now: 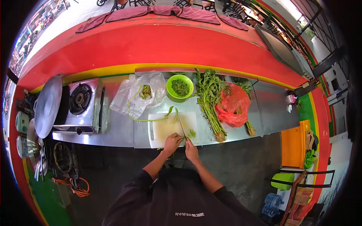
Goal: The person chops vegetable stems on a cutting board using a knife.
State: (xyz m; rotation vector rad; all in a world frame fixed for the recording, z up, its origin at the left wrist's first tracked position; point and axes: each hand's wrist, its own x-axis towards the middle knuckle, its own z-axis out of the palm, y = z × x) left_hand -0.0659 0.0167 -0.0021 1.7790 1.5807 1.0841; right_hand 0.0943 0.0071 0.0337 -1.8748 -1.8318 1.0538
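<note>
A white cutting board (156,132) lies at the front edge of the steel counter. Over its lower edge my left hand (172,142) is closed, its fingers bunched; what they hold is too small to make out. Just to the right, my right hand (191,150) grips a knife (182,126), whose blade points away across the board. Chopped green bits (192,133) lie right of the blade. A long, thin green stem (151,120) curves from the board onto a clear plastic bag (124,94). Behind the board stands a green bowl (180,99) of chopped leaves.
Bundles of leafy green vegetables (209,109) lie on the right, one partly under a red plastic bag (233,107). A gas stove (81,105) and a large round metal lid (49,107) are at the left. A red wall (158,43) borders the counter's back.
</note>
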